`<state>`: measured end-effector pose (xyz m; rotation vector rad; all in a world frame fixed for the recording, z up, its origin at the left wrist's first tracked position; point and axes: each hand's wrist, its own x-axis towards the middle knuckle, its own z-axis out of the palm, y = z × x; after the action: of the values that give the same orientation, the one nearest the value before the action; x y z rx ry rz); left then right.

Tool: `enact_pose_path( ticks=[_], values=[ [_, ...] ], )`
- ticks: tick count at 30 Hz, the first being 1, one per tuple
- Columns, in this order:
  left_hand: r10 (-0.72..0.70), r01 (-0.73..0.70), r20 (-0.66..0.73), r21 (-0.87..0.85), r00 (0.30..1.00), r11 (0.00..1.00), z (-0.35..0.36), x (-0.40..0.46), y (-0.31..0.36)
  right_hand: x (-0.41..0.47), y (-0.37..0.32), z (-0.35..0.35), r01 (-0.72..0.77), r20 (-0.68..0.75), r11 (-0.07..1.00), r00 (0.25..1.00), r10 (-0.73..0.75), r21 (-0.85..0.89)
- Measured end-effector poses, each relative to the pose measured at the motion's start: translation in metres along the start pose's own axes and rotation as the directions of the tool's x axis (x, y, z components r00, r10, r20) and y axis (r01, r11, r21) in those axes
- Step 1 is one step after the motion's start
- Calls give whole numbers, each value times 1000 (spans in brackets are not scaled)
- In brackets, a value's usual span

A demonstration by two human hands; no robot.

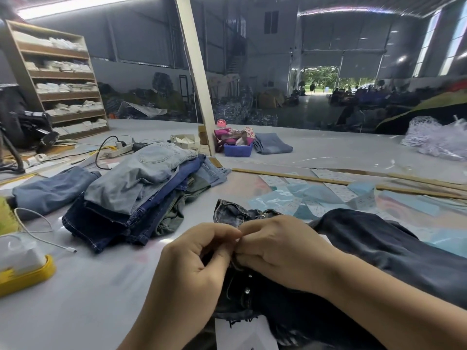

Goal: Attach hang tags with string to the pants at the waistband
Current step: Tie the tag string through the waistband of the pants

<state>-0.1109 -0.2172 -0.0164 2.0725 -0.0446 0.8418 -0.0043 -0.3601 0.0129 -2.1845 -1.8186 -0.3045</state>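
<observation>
Low centre of the frame: left hand (pixel 199 256) and right hand (pixel 275 246) meet fingertip to fingertip over the dark pants (pixel 379 251) — both pinched shut on something too small to tell. A white hang tag (pixel 242 332) lies at the bottom edge; bare table (pixel 83 299) lies open lower left, before the stacked jeans (pixel 136 193).

Dim grey hall; brightest light is daylight through the open doorway at the far end (pixel 319 79) and tall windows at right (pixel 454 34). Long ceiling strip light (pixel 83 3) flares top left. Pale glossy counter (pixel 88 294) shows soft sheen, faint shadows. Wide-angle bending at edges; far background soft, smeared
</observation>
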Motion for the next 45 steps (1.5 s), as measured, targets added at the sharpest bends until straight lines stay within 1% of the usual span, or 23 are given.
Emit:
enact_pose_path(
  ticks=[1, 3, 6, 10, 13, 17, 20, 24, 27, 29, 30, 32, 34, 36, 38, 40, 43, 45],
  values=[
    [-9, 10, 11, -7, 1000, 1000, 0, -1, -2, -2, 1, 0, -1, -17, 1000, 1000, 2, 27],
    [16, -16, 5, 16, 1000, 1000, -1, -4, -7, -3, 2, 1, 2, -41, 999, 999, 0, 54],
    [98, -94, -62, 66, 993, 993, 2, -7, -14, -1, 4, 5, -22, -75, 992, 997, 31, 121],
    [124, -107, -156, 113, 980, 988, 6, -8, -21, 0, 9, 8, -51, -79, 969, 994, 72, 243],
    [149, -130, -140, 137, 979, 982, 4, -10, -22, 1, 13, 11, -97, -35, 931, 993, 116, 351],
    [170, -153, -89, 171, 981, 973, 3, -11, -19, 0, 17, 14, -197, 25, 848, 977, 212, 491],
    [168, -148, -78, 215, 983, 965, 5, -13, -18, 0, 16, 14, -237, 62, 817, 968, 241, 526],
    [201, -132, -173, 345, 964, 929, 13, -16, -21, 3, 13, 13, -234, 99, 820, 972, 215, 523],
    [260, -158, -218, 397, 941, 904, 16, -17, -23, 5, 12, 12, -283, 145, 817, 959, 243, 503],
    [236, -155, -225, 327, 945, 932, 14, -17, -21, 6, 11, 13, -314, 161, 801, 949, 270, 509],
    [181, -123, -229, 247, 956, 961, 12, -17, -19, 5, 11, 13, -327, 151, 789, 944, 292, 520],
    [21, -12, -226, 41, 974, 999, 6, -17, -16, 4, 12, 12, -348, 114, 755, 932, 345, 556],
    [-110, 83, -195, -141, 975, 987, 0, -17, -13, 3, 12, 8, -370, 83, 738, 915, 396, 564],
    [-149, 107, -170, -237, 974, 966, -3, -17, -13, 2, 14, 5, -403, 50, 738, 891, 451, 541],
    [-156, 110, -145, -285, 977, 952, -3, -14, -7, 2, 14, 2, -423, 39, 715, 873, 486, 556],
    [-137, 92, -142, -288, 980, 953, -1, -11, -3, 1, 13, 0, -422, 52, 641, 857, 512, 641],
    [-87, 56, -109, -265, 990, 963, 2, -4, 9, -5, 15, -8, -424, 120, 511, 843, 524, 748],
    [-61, 39, -82, -241, 995, 970, 4, 1, 15, -11, 18, -13, -437, 184, 467, 851, 493, 769]
  ],
)
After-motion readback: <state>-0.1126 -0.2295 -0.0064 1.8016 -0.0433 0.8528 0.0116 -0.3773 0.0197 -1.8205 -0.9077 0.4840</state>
